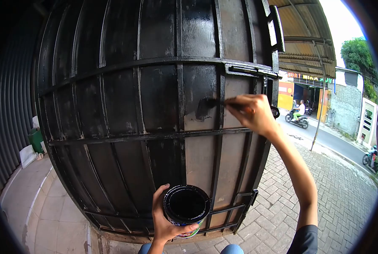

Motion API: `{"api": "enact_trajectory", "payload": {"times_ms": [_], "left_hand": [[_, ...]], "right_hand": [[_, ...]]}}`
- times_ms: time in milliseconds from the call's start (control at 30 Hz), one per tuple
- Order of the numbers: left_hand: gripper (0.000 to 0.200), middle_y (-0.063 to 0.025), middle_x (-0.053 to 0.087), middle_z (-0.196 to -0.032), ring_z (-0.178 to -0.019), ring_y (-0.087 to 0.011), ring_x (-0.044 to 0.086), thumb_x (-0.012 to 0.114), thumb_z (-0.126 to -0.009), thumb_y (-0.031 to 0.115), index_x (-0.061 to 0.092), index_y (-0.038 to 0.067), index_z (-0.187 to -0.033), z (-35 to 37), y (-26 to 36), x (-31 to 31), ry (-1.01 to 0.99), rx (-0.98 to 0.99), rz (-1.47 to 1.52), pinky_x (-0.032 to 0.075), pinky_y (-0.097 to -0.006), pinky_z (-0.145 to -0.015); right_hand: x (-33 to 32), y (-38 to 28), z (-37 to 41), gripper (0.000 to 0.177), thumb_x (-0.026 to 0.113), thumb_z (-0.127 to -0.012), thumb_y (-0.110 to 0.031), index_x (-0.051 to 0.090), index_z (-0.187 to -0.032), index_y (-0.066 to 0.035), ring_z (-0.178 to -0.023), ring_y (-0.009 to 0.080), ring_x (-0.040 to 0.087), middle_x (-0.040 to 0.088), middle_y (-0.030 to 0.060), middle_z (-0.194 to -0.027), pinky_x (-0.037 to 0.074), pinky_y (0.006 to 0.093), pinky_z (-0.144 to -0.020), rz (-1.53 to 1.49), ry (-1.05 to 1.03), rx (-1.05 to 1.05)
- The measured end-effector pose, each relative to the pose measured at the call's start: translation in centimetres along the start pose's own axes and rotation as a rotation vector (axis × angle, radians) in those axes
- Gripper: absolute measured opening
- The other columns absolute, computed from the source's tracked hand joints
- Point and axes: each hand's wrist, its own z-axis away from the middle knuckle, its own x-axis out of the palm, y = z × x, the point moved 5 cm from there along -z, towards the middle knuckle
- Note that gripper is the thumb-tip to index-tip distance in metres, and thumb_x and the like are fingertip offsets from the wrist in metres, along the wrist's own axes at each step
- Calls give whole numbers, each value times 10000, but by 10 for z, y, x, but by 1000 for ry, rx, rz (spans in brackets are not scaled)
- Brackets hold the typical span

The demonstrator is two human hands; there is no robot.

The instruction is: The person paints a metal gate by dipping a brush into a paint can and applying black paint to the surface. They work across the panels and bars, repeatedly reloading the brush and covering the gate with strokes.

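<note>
A large metal gate with raised ribs fills the middle of the view; much of it is black, with bare brownish-grey panels at the lower right. My right hand is closed round the handle of a paintbrush, whose dark bristles meet a panel beside a fresh black patch. Low in front of the gate, my left hand grips an open paint can from the side and below. Black paint shows inside, and the rim is smeared.
A sliding bolt juts from the gate's right side, with a handle above. Paving bricks lie to the right, pale tiles to the left. A motorcycle with a rider is on the street.
</note>
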Motion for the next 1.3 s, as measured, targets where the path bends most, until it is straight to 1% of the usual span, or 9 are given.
{"api": "enact_trajectory", "payload": {"times_ms": [200,300,400,567,833,933,1000,1233,1300], "left_hand": [[1101,-164,597,-1137,-1050,-273,635,918,-484,425,387,-62,-1317,5,-6,2,0,-32,28,489,-382,-981],[1099,-164,597,-1137,-1049,-275,635,917,-483,432,393,-63,-1312,4,-5,1,-16,-31,3,484,-383,-987],[1113,-170,598,-1136,-1059,-266,627,915,-477,408,367,-56,-1327,6,-10,-3,-43,-5,-49,480,-374,-980],[1027,-157,563,-1176,-1056,-276,627,912,-484,441,468,-72,-1254,6,-5,1,-14,-1,-29,469,-395,-1006],[987,-152,534,-1197,-1086,-278,608,903,-478,470,520,-63,-1215,4,4,5,3,-22,-40,469,-403,-1012],[987,-146,545,-1179,-1090,-280,605,903,-473,472,522,-58,-1213,6,1,-2,4,12,-59,470,-403,-1014],[1067,-159,585,-1143,-1062,-266,623,907,-476,414,404,-48,-1296,5,-5,-7,-50,56,-102,482,-382,-982],[1119,-165,603,-1123,-1046,-260,632,910,-471,391,348,-43,-1335,8,-1,-9,-60,11,-58,492,-368,-958],[1118,-166,600,-1125,-1046,-260,632,911,-470,392,351,-43,-1334,9,-2,-10,-69,28,-74,492,-369,-959]], "right_hand": [[15,-2,10,430,680,-731,-82,564,-1139,-8,-628,220,646,607,79,-791,525,314,-494,371,-7,-254],[39,-15,39,274,650,-759,-94,590,-1012,-8,-575,229,635,601,88,-740,523,335,-486,375,-72,-167],[34,-37,35,105,641,-800,-87,544,-828,-59,-563,245,634,599,80,-689,505,357,-474,190,-113,-18],[15,-29,-1,152,673,-810,-98,524,-822,-68,-542,268,621,602,87,-679,484,366,-459,226,289,18],[32,-29,0,161,644,-822,-162,556,-787,-32,-523,362,622,631,161,-642,513,414,-518,261,135,345],[16,-36,-10,157,641,-827,-155,567,-773,-28,-554,373,624,630,173,-643,498,427,-519,151,314,364],[15,-33,-14,142,637,-829,-145,554,-791,-36,-563,362,624,623,165,-640,489,430,-510,169,416,299],[42,-33,29,145,636,-809,-127,520,-789,-42,-535,360,608,596,152,-598,494,435,-518,128,111,304],[33,-37,32,124,652,-799,-133,577,-815,-35,-567,354,633,625,159,-629,516,423,-558,93,14,294]]}}
